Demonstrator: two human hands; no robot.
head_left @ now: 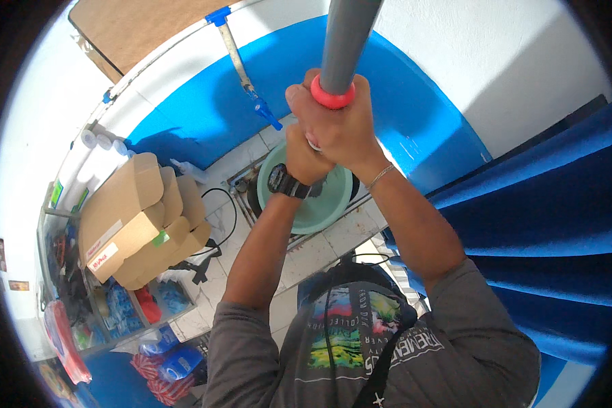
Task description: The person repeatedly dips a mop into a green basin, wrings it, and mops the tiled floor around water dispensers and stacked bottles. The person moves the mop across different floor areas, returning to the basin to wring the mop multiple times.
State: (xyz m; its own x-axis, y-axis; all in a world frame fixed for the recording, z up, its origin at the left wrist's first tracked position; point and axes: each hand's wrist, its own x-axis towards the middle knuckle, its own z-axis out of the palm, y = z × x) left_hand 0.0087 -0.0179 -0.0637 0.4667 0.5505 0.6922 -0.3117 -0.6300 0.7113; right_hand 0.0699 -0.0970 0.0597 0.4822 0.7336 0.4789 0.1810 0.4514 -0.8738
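Upright in front of me stands a grey pole (350, 47) with a red collar (332, 93). My right hand (343, 132) wraps around it just under the collar, fingers closed. Lower down, my left hand (306, 156), with a black watch on the wrist, is closed around the same pole, touching the right hand. Beneath both hands is a light green basin (326, 214). The pole's lower end is hidden behind my hands and forearms, so I cannot tell whether it reaches into the basin.
A blue curved tank (415, 122) rises behind, with a blue-handled tap (265, 112) on a pipe. Cardboard boxes (126, 217), white rolls (81, 163) and a compartmented glass case (102, 306) stand left. A black cable (234, 211) lies on the tiles. A blue curtain (537, 217) hangs right.
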